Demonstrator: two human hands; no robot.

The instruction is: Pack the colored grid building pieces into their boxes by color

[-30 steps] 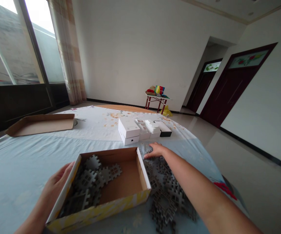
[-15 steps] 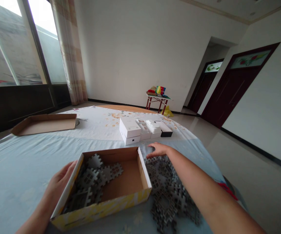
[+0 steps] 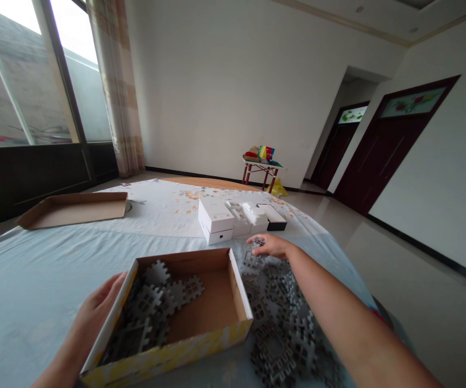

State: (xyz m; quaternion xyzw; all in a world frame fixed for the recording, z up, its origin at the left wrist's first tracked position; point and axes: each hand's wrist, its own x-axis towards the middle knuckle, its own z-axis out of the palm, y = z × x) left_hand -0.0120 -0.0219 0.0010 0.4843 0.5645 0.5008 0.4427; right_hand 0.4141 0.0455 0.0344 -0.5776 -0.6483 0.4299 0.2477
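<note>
An open cardboard box (image 3: 239, 288) with yellow patterned sides stands in front of me. Grey toothed interlocking building pieces (image 3: 146, 302) lie heaped in its left part, some with window-like lattices. Against the outside of the box's left wall is my left hand (image 3: 101, 302), steadying it, with the fingertips partly hidden. To the right of the box, a large pile of the same grey pieces (image 3: 273, 323) spreads over the cloth, partly hidden by my right forearm. My right hand (image 3: 273, 246) pinches one grey interlocking piece (image 3: 258, 242) at the far end of this pile.
Beyond the box stand a white carton (image 3: 216, 218), white moulded trays (image 3: 253, 214) and a black-and-white box part (image 3: 274, 218). A shallow cardboard lid (image 3: 75, 210) lies at the far left. A floral and pale blue tablecloth (image 3: 164, 229) covers the round table.
My right hand has closed its fingers on a grey piece and lifted it slightly, shifting a little to the right. My left hand stays by the box.
</note>
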